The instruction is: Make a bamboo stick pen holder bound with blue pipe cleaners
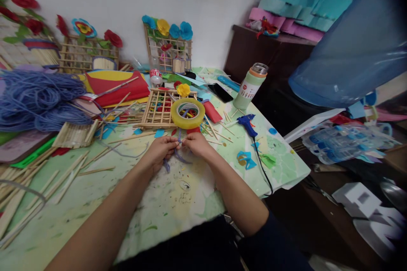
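Note:
My left hand (160,151) and my right hand (197,144) meet over the table, fingers pinched together on a thin piece of purple cord (178,156) that trails down between them onto the stained table cover (95,194). Both hands are closed on the cord. Just beyond them lies a yellow tape roll (187,113) resting against a small wooden lattice frame (159,108) with a yellow paper flower (183,89).
A blue glue gun (247,122) with a black cable lies right of my hands. A green bottle (249,87) and a black phone (220,92) stand farther back. A pile of blue-purple cord (34,99) and loose wooden sticks (47,178) cover the left.

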### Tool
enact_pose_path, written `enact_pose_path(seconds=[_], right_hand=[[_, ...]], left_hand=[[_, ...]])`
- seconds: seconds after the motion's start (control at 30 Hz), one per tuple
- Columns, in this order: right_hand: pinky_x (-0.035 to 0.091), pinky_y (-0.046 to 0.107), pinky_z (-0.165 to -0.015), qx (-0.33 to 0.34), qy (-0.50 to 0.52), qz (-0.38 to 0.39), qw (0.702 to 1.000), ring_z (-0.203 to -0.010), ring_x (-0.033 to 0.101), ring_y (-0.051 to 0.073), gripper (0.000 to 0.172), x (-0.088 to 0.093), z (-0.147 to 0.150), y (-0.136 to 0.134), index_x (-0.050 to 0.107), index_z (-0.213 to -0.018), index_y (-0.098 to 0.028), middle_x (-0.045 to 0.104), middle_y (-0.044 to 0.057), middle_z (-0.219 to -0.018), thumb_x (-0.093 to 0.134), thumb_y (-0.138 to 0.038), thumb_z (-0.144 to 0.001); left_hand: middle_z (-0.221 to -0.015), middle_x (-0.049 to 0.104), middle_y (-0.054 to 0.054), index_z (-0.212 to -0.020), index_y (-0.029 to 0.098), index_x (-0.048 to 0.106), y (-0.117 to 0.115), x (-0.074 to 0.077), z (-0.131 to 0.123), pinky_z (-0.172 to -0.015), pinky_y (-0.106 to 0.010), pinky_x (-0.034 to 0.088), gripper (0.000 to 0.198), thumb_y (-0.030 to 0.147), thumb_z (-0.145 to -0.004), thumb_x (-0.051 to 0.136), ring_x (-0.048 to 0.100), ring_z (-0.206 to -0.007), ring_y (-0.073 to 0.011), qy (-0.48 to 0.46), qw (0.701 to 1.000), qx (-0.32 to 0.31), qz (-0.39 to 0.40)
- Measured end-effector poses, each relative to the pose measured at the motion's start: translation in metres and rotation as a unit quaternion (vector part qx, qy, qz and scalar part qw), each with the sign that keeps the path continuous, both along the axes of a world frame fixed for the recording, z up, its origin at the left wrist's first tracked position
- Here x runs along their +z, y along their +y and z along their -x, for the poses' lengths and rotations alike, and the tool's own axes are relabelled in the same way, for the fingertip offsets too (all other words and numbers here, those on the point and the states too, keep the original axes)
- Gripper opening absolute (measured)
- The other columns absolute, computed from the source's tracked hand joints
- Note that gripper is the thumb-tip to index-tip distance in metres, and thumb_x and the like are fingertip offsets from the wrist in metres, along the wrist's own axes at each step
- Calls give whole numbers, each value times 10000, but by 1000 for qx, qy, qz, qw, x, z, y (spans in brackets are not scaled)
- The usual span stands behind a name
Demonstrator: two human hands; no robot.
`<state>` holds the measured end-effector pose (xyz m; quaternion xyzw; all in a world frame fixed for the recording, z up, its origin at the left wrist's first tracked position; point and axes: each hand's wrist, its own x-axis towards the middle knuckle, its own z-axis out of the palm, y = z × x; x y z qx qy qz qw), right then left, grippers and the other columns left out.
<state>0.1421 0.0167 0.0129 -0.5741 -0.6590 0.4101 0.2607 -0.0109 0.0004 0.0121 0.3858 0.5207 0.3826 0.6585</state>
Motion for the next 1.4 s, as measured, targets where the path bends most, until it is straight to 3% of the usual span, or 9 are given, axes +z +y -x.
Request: enact_pose_path(seconds=[0.17,0.3,0.4,0.6,0.73,0.87,0.97,1.13,1.4], right_hand=[[294,272,-595,-112,-109,-119,980,-655,513,167,228,18,-17,-1,586,-598,-174,600,62,-666,484,-192,-801],[305,251,-577,-100,-19,-116,988,-604,489,139,239,21,-13,-3,570,-586,-176,576,30,-609,531,-235,-814],[296,214,-493,-55,166,-24,984,-477,417,85,260,17,-2,-7,534,-597,-171,531,-18,-553,527,-287,-829],[181,172,-377,-41,418,169,892,-372,319,40,276,15,7,-13,461,-644,-167,498,-43,-535,506,-332,-860],[172,153,-377,9,504,291,813,-375,259,35,367,18,4,-13,411,-644,-173,435,-56,-519,416,-410,-923],[163,139,-372,53,523,365,768,-384,252,43,472,19,3,-14,388,-627,-173,422,-38,-523,260,-485,-957],[181,138,-367,74,503,384,771,-376,254,46,502,17,5,-15,385,-618,-174,448,-26,-513,226,-507,-959],[198,141,-353,73,450,389,800,-343,299,47,519,7,10,-14,396,-615,-174,513,-9,-489,215,-519,-958],[157,151,-313,31,393,371,841,-289,335,48,521,4,11,-13,401,-619,-180,533,-9,-450,217,-537,-951]], left_hand=[[-550,565,14,-747,124,552,0,1,0,-349,-145,128,241,194,-579,710,273,-339,-6,-3,1000,13,7],[-543,559,17,-753,124,549,0,0,-1,-348,-147,126,235,199,-588,699,273,-336,-8,2,1000,9,2],[-546,560,19,-766,127,546,0,0,-2,-348,-149,133,251,219,-588,697,278,-339,-11,7,1000,11,-8],[-540,555,31,-791,130,542,-3,3,-5,-355,-159,138,280,242,-580,689,295,-343,-20,22,999,21,-26],[-509,528,52,-800,140,542,-6,3,-7,-361,-170,137,276,248,-588,682,299,-340,-26,27,998,27,-41],[-495,535,73,-969,177,529,-7,0,-8,-365,-172,162,400,202,-589,654,329,-341,-47,34,995,67,-71],[-505,546,74,-1028,184,544,-7,-1,-8,-364,-175,174,440,190,-596,629,328,-334,-48,29,993,68,-90],[-575,607,17,-896,125,648,-5,-4,-8,-379,-186,229,314,244,-606,661,403,-372,-52,16,994,57,-88],[-707,692,-48,-894,126,719,-2,-11,-5,-565,-243,438,323,342,-655,710,587,-580,-137,53,984,59,-157]])
